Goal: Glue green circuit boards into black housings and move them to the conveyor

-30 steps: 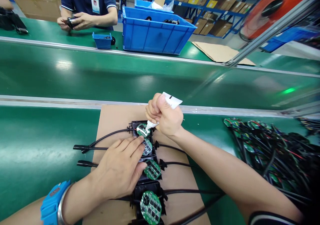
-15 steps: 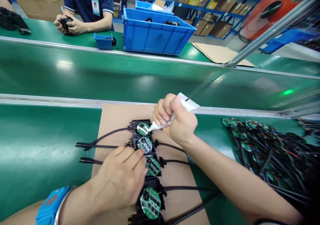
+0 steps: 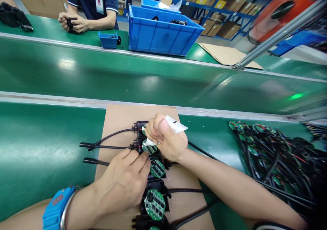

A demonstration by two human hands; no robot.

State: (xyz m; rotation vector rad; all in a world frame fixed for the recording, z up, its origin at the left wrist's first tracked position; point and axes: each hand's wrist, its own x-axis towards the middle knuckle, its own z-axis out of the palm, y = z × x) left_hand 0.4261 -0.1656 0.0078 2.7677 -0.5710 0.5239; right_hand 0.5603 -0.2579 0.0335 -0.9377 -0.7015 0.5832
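A white squeeze tube [image 3: 176,125] is wrapped in my right hand [image 3: 167,139], its nozzle pointing down and left onto a round green circuit board [image 3: 149,148], second from the top of a column. My left hand [image 3: 125,180] lies against the left side of the column, fingers together at the black housings; whether it grips one is hidden. Below the fingertips sits another round board [image 3: 157,168], with a larger-looking board [image 3: 154,204] nearer me. My right hand partly covers the top board [image 3: 143,130]. Black cables [image 3: 112,147] run out from the housings on both sides.
The housings lie on a cardboard sheet [image 3: 120,116] on a green bench. A heap of wired boards [image 3: 276,158] is at right. Across the green strip stand a big blue bin [image 3: 163,32], a small blue bin [image 3: 108,41] and a person's hands [image 3: 74,23] holding a black part.
My right hand with the tube has moved down and left, from the top board to the second one. My left hand stays nearly in place. The view has shifted slightly.
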